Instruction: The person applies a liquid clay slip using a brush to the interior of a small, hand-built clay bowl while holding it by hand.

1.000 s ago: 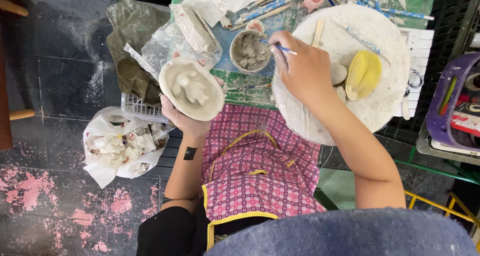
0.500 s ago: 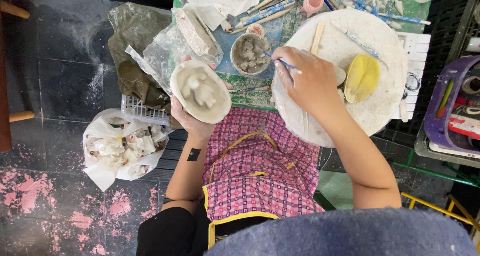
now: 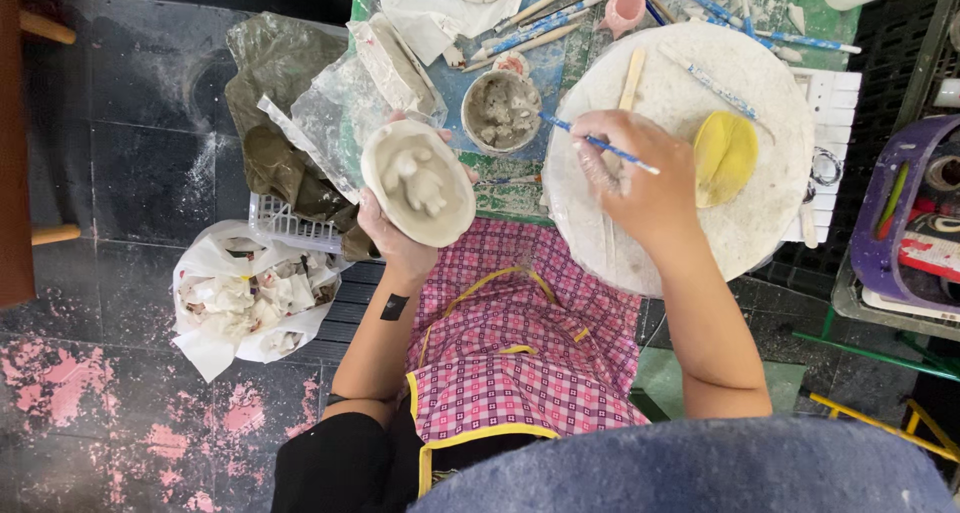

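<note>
Both hands are busy: the left hand (image 3: 400,235) cups a grey clay dish (image 3: 418,183) with a half-formed figure, unpainted, while the right hand (image 3: 640,188) pinches a blue-handled brush (image 3: 598,143) near the slip bowl (image 3: 500,110).

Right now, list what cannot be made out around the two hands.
- Head view: brush tip, too small to make out.
- Right hand covers the round board beneath it.
- Left hand palm, hidden behind the clay dish.
- Small bowl contents, unclear grey.
</note>
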